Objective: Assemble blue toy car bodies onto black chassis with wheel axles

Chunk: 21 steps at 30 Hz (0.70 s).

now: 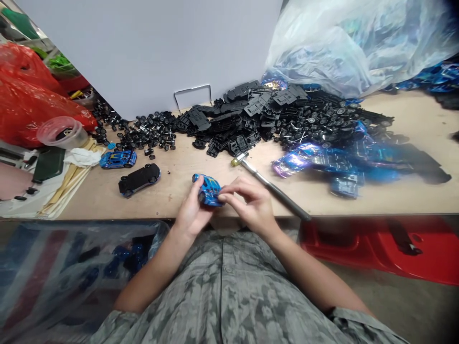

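Observation:
A blue toy car (210,190) with yellow marks is held above the table's front edge. My left hand (191,208) is closed around its left side, thumb along the body. The thumb and forefinger of my right hand (249,203) pinch at the car's right end; whether a small part is between them is hidden. To the left lie another blue toy car (118,159), upright, and one turned over with its black underside (139,180) up. A hammer (270,184) with a dark handle rests right of my hands.
Behind are heaps of black car bases (236,119) and wheel sets (152,131). Blue car bodies (322,160) lie at the right, partly smeared. A clear plastic bag (333,48), a plastic tub (59,131) and a red bag (32,100) flank them. A red stool (380,248) stands below.

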Motion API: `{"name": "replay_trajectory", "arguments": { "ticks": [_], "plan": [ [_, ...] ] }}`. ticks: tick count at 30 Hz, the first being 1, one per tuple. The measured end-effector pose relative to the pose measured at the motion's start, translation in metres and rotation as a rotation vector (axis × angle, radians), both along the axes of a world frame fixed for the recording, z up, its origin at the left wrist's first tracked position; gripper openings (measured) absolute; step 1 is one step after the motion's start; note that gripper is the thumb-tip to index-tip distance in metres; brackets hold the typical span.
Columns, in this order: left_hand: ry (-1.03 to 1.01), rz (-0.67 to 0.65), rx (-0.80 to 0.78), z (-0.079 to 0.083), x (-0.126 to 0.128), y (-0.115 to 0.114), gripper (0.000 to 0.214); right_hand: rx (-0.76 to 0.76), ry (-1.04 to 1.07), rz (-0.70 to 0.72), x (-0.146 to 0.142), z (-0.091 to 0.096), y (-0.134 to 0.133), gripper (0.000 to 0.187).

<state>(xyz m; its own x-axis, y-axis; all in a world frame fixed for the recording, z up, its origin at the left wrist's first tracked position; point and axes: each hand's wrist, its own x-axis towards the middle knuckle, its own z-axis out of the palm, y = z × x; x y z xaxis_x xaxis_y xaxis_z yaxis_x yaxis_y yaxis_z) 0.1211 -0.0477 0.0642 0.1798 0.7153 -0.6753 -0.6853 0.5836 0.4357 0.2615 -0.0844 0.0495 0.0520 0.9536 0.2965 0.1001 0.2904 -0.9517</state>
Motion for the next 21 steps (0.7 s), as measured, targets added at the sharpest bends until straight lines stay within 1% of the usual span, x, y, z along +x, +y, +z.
{"name": "replay_trajectory", "arguments": {
  "ticks": [3,6,10,12,13,15,17,21],
  "plan": [
    [-0.005,-0.028,0.003,0.0,-0.001,0.0,0.031,0.092,-0.054,-0.023,-0.003,-0.002,-0.002,0.006],
    [-0.001,-0.034,0.011,-0.003,-0.003,0.0,0.028,0.245,-0.187,-0.031,-0.004,-0.006,-0.004,0.01],
    [-0.002,-0.092,0.01,-0.009,-0.005,-0.003,0.039,0.515,-0.416,0.004,-0.003,-0.012,-0.006,0.024],
    [0.018,-0.099,0.031,-0.012,-0.006,-0.005,0.041,0.593,-0.481,0.02,-0.003,-0.015,-0.008,0.03],
    [0.033,-0.09,0.048,-0.014,-0.006,-0.006,0.039,0.609,-0.493,0.017,-0.003,-0.016,-0.008,0.031],
    [0.056,-0.074,0.09,-0.016,-0.006,-0.007,0.033,0.596,-0.476,-0.013,-0.005,-0.017,-0.01,0.03],
    [0.067,-0.059,0.131,-0.018,-0.006,-0.007,0.028,0.521,-0.428,-0.058,-0.007,-0.017,-0.011,0.025],
    [0.073,0.03,0.163,-0.019,-0.004,-0.005,0.017,0.34,-0.329,-0.114,-0.008,-0.01,-0.008,0.014]
  ]
}}
